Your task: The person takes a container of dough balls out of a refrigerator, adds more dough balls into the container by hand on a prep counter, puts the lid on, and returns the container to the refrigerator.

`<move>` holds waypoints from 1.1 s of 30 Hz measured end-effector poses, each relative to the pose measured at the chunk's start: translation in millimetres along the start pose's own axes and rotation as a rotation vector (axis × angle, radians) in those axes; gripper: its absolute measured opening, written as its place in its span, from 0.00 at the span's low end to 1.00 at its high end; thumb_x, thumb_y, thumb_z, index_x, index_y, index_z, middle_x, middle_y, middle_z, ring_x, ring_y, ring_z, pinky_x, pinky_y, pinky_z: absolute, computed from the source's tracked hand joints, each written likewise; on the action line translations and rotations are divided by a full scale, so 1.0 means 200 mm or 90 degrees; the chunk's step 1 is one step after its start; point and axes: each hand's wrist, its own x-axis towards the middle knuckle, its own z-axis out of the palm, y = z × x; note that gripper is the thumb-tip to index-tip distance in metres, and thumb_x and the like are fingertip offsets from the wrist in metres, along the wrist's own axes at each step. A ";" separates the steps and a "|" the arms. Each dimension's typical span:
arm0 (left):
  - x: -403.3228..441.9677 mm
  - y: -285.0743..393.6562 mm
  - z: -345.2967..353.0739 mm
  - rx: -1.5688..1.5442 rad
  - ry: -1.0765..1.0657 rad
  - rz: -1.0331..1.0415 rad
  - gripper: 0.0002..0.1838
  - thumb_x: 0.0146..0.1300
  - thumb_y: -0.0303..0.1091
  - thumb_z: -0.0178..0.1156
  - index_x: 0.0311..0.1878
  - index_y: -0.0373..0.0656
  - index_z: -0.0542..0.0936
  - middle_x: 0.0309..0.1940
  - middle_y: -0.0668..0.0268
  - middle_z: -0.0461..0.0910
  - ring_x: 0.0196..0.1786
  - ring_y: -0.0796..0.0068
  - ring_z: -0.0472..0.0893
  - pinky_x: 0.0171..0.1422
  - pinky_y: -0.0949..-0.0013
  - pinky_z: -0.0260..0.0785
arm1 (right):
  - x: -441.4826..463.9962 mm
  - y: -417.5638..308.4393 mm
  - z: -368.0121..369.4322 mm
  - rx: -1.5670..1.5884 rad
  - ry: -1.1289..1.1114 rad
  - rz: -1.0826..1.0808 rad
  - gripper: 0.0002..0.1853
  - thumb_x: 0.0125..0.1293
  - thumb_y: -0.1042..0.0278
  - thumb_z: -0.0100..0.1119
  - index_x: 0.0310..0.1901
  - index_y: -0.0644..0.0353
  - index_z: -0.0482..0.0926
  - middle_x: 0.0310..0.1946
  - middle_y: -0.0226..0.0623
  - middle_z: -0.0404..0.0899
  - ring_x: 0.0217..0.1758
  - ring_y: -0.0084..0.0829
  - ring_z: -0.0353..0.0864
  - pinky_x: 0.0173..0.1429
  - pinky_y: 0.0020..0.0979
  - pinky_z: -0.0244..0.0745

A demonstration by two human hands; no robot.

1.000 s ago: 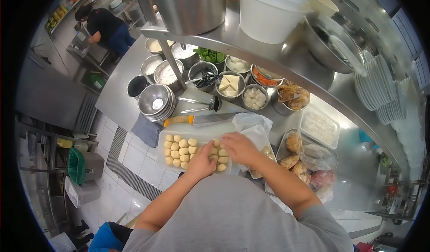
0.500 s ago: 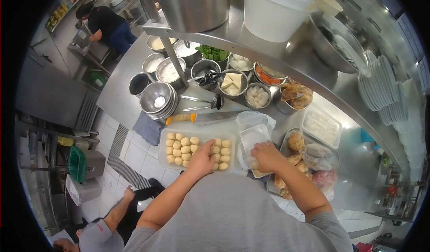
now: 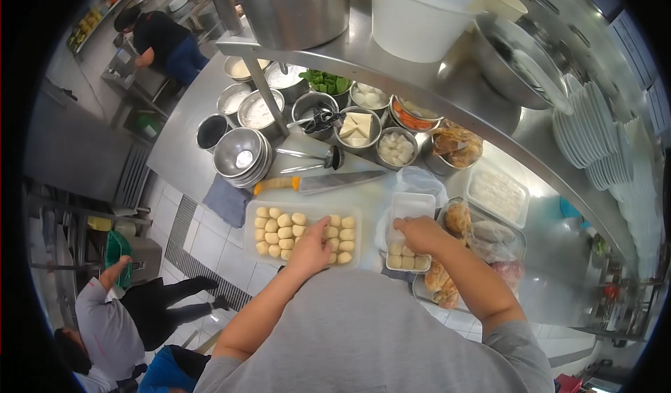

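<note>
A translucent plastic tub (image 3: 249, 218) in front of me holds rows of pale yellow dough balls (image 3: 285, 231). My left hand (image 3: 311, 248) reaches into its right half, fingers bent together among the balls; what they grip, if anything, is hidden. To the right, a small white tray (image 3: 412, 204) has several similar balls (image 3: 402, 255) in its near end. My right hand (image 3: 421, 236) is over this tray with curled fingers pinched inside it, their contents hidden. A clear plastic bag (image 3: 421, 178) lies beneath and behind the tray.
A knife (image 3: 342, 180) with a yellow handle lies behind the tub. Farther back stand steel bowls (image 3: 241, 152) and ingredient pots (image 3: 356, 129). Bagged food (image 3: 496, 243) sits on the right. A steel shelf (image 3: 391, 64) overhangs the counter. Co-workers (image 3: 112, 316) are at the left.
The small tray's near end with balls now shows, and my right hand has shifted slightly up and right. My left hand stays over the tub. A co-worker at lower left has moved.
</note>
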 end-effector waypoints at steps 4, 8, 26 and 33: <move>-0.02 0.01 0.00 0.001 0.021 0.013 0.33 0.71 0.27 0.62 0.80 0.42 0.70 0.69 0.47 0.79 0.54 0.56 0.89 0.63 0.55 0.80 | 0.00 -0.01 0.06 0.139 0.037 0.065 0.24 0.63 0.75 0.67 0.62 0.52 0.82 0.62 0.46 0.81 0.55 0.53 0.88 0.60 0.50 0.82; -0.01 0.00 -0.02 -0.002 0.015 0.005 0.34 0.72 0.26 0.60 0.81 0.43 0.69 0.70 0.48 0.79 0.55 0.55 0.88 0.64 0.54 0.80 | -0.01 -0.03 0.11 0.040 0.144 0.050 0.18 0.65 0.73 0.65 0.57 0.53 0.85 0.62 0.46 0.81 0.53 0.54 0.88 0.60 0.52 0.82; -0.17 -0.15 -0.24 0.299 0.227 0.128 0.34 0.57 0.33 0.77 0.70 0.51 0.82 0.78 0.48 0.70 0.83 0.42 0.66 0.83 0.40 0.60 | 0.22 -0.55 0.05 0.454 0.381 -0.260 0.16 0.71 0.66 0.69 0.57 0.59 0.80 0.61 0.46 0.79 0.62 0.52 0.83 0.64 0.44 0.82; -0.16 -0.37 -0.20 0.236 0.209 0.118 0.37 0.54 0.35 0.81 0.70 0.52 0.83 0.84 0.44 0.60 0.87 0.32 0.54 0.88 0.37 0.53 | 0.46 -0.84 0.15 0.216 0.202 -0.508 0.13 0.65 0.71 0.69 0.50 0.58 0.80 0.50 0.39 0.80 0.51 0.46 0.84 0.52 0.46 0.82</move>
